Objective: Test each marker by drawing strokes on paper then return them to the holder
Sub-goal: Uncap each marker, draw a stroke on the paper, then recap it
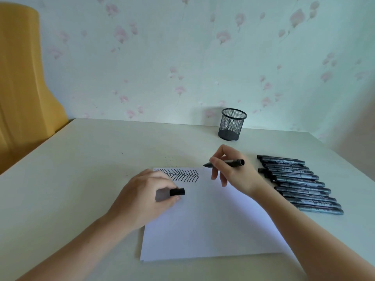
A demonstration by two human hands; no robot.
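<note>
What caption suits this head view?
Right hand holds uncapped marker above paper; left hand holds cap.

Table point(81, 159) bears paper point(203, 230); mesh holder point(232, 124); marker row point(298, 183).

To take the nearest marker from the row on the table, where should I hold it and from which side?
Grip the nearest marker around the middle of its barrel, coming from above and from the near side. It lies flat at the row's open near edge, while its far side sits close against the next marker, leaving little room there for fingers.
</note>
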